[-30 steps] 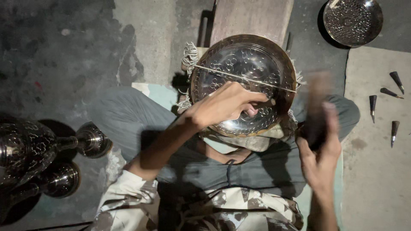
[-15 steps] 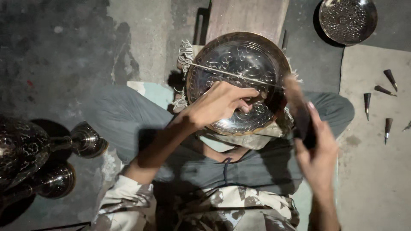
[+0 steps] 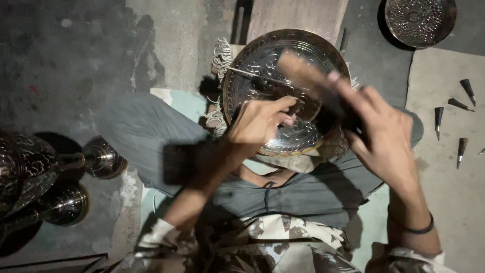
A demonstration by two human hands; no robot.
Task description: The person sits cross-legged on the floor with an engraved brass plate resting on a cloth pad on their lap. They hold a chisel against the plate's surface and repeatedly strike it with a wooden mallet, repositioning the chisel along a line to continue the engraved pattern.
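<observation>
Floor: bare grey concrete floor (image 3: 76,60), stained and patchy, seen from above; a pale mat (image 3: 449,202) covers its right side.
Seat: the person sits on the floor, knees apart in grey trousers (image 3: 151,146), a patterned shirt at the bottom edge of the view.
Plate: a round engraved metal plate (image 3: 262,60) rests tilted in the lap on a fringed cloth (image 3: 220,55), its far rim against a wooden block (image 3: 298,17) at the top edge.
Left hand: the left hand (image 3: 260,124) lies on the lower half of the plate, fingers curled close together around a thin dark punch (image 3: 298,106) held against the metal.
Right hand: the right hand (image 3: 381,134) is raised over the plate's right rim, fingers wrapped tight round the handle of a wooden mallet (image 3: 303,73); the mallet is blurred and lies above the plate's middle.
Rod: a thin metal rod (image 3: 242,72) lies across the upper left of the plate.
Spare punches: several short dark punches (image 3: 462,126) lie scattered on the mat near the right edge, well apart from the hands.
Second plate: another embossed round plate (image 3: 419,20) lies on the floor at the top right corner.
Vessels: dark ornate metal vessels (image 3: 60,172) with round feet lie on their sides at the left edge.
Wrist: a dark band (image 3: 419,230) circles the right wrist.
</observation>
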